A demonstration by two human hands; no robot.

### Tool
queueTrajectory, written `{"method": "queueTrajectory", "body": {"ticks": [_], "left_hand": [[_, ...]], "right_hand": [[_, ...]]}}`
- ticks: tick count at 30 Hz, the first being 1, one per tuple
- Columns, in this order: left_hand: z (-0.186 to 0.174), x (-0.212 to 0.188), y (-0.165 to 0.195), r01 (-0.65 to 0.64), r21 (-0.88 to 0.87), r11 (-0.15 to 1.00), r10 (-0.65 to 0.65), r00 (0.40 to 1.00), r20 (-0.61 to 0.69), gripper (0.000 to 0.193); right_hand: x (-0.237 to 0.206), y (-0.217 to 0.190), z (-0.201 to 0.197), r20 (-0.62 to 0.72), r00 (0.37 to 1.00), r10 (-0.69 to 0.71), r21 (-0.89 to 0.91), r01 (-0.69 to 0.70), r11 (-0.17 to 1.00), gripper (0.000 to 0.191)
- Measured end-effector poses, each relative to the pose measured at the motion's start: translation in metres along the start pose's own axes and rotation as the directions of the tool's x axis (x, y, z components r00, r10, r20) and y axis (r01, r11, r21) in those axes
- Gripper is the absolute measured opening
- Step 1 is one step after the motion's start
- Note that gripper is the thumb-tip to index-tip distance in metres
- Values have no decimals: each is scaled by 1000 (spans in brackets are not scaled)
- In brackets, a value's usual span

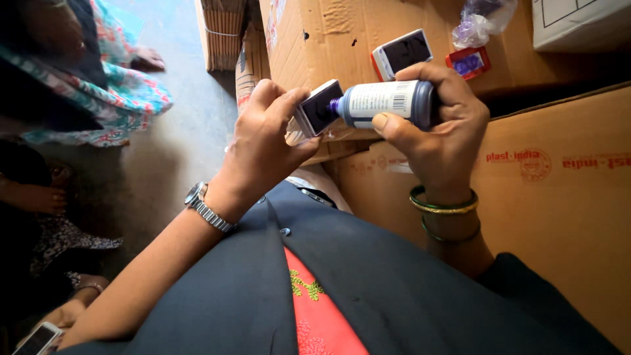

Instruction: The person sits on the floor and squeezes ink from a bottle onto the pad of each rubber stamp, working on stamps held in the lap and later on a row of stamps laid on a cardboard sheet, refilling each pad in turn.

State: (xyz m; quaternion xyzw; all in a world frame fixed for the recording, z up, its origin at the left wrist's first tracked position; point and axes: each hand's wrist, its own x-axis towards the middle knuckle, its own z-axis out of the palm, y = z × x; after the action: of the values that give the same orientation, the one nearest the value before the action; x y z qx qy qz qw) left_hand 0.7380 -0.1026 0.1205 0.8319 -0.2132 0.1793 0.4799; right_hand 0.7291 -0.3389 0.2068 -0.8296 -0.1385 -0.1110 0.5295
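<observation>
Bottle (388,102), perhaps ink, nozzle on pad (320,108)

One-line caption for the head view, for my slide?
Left hand holds a stamp pad; right hand tips an ink bottle onto it.

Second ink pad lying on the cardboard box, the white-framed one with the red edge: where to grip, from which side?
Take the white-framed rectangular ink pad by its two long edges, coming from above. It lies flat on the brown cardboard box with its dark face up, so only the thin sides offer a hold. The small red case and crumpled plastic bag lie to its right, apart.
</observation>
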Motion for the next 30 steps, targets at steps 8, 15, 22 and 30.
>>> {"method": "queueTrajectory", "body": {"ticks": [8,15,22,30], "left_hand": [[-3,-1,2,8,-20,1000,-8,1000,8,62],[-3,1,4,9,-25,1000,-8,1000,11,61],[-2,3,3,16,-35,999,-16,1000,11,63],[-1,4,2,17,-30,999,-17,1000,8,63]], "right_hand": [[8,1,4,14,999,-33,15,33,999,37],[12,-1,7,30,999,-35,51,34,998,36],[14,-2,5,54,997,-57,14,57,998,36],[17,2,5,28,998,-51,14,50,999,37]]}}
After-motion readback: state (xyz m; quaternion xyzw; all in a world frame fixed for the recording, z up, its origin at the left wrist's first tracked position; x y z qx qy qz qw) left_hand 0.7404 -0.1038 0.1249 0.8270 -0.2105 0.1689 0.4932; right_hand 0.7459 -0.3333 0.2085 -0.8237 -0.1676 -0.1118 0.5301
